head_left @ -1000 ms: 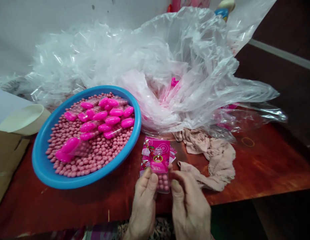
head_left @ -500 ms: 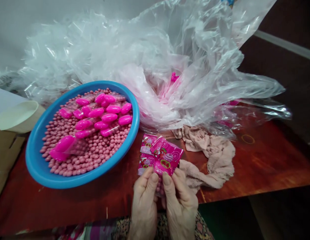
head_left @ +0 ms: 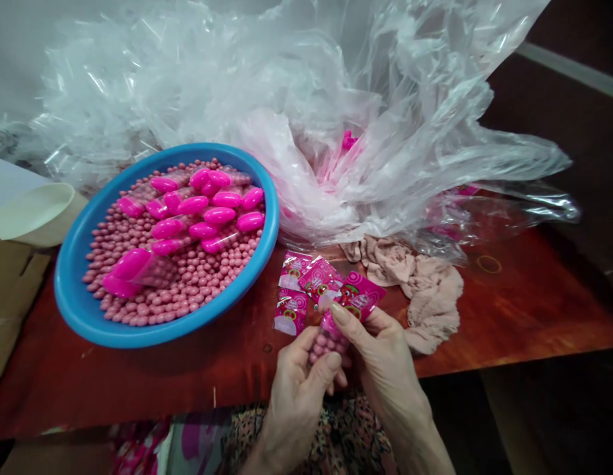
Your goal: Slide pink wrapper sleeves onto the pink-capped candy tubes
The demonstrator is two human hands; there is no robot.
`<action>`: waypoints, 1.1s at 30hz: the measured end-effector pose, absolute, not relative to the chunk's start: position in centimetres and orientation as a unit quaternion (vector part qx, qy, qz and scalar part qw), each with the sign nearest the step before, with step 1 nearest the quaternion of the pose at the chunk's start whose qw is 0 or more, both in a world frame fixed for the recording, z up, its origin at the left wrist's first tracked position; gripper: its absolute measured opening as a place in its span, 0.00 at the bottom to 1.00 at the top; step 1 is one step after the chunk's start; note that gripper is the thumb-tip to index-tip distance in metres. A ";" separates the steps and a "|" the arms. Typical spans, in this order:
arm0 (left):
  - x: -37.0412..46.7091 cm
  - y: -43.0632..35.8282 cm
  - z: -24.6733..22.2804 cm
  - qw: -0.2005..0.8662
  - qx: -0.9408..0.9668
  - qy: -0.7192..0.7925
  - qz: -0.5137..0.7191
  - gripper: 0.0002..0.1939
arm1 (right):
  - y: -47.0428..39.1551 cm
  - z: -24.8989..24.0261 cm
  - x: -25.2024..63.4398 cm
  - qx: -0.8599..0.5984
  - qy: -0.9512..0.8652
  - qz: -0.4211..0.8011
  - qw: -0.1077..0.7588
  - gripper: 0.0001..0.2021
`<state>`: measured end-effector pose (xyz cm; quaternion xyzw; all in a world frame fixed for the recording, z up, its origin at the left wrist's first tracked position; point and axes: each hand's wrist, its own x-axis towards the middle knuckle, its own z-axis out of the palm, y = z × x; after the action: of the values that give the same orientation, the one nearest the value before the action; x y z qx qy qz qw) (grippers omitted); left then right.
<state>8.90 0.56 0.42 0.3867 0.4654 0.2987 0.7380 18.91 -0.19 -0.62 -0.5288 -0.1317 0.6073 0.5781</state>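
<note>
My left hand [head_left: 299, 389] is closed on the lower part of a small clear packet of pink balls [head_left: 326, 348], thumb in front. My right hand [head_left: 385, 356] pinches the packet's bright pink upper part, and a printed pink sachet [head_left: 363, 293] shows just above its fingers. Whether that sachet is joined to the packet I cannot tell. Several similar printed sachets [head_left: 291, 309] lie on the table beyond my hands. To the left, a blue basin [head_left: 63, 290] holds loose pink balls [head_left: 152, 307] and several clear tubes with bright pink ends [head_left: 220, 216].
Crumpled clear plastic bags [head_left: 306, 79] cover the back of the reddish-brown table [head_left: 187, 376]. A beige cloth [head_left: 435, 303] lies right of my hands. At far left are a cream scoop-like container [head_left: 39, 214] and cardboard [head_left: 9, 290]. The table's front edge is close to my wrists.
My right hand has shifted right and turned, tilting the printed sachet to the right. The packet's pink balls now show between my hands. The camera view has moved slightly.
</note>
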 end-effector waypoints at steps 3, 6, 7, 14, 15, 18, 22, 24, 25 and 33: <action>8.9 -0.1 0.5 0.740 0.368 0.458 0.328 0.12 | -0.8 -0.5 18.1 -0.558 -0.143 0.581 0.575 0.16; 8.7 -0.5 0.1 0.741 0.359 0.462 0.328 0.15 | -1.4 -0.9 17.0 -0.585 -0.159 0.543 0.581 0.14; 8.6 -0.5 0.0 0.742 0.358 0.462 0.327 0.15 | -1.6 -1.1 16.7 -0.591 -0.163 0.534 0.582 0.13; 8.2 0.8 0.0 0.791 0.278 0.439 0.323 0.07 | -2.1 -0.7 17.6 -0.569 -0.219 0.521 0.598 0.13; 8.1 0.9 0.2 0.792 0.280 0.439 0.318 0.06 | -2.1 -0.5 18.2 -0.564 -0.232 0.515 0.603 0.13; 7.9 1.1 0.5 0.788 0.302 0.436 0.312 0.06 | -1.9 0.1 19.1 -0.564 -0.260 0.489 0.612 0.10; 8.0 0.9 0.4 0.773 0.313 0.442 0.331 0.07 | -2.1 -0.5 18.0 -0.580 -0.251 0.472 0.615 0.11; 8.2 0.8 0.3 0.772 0.294 0.449 0.341 0.07 | -2.3 -1.2 16.9 -0.596 -0.230 0.448 0.625 0.09; 8.4 0.9 0.2 0.774 0.282 0.450 0.345 0.07 | -2.5 -1.5 16.4 -0.605 -0.217 0.433 0.632 0.08; 9.0 1.8 -0.1 0.798 0.237 0.442 0.335 0.07 | -1.6 -2.1 17.2 -0.608 -0.168 0.454 0.629 0.14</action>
<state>9.00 1.82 -0.09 0.2367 0.4422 0.3347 0.7977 17.24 -1.58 -2.12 -0.6081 -0.1684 0.4544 0.6288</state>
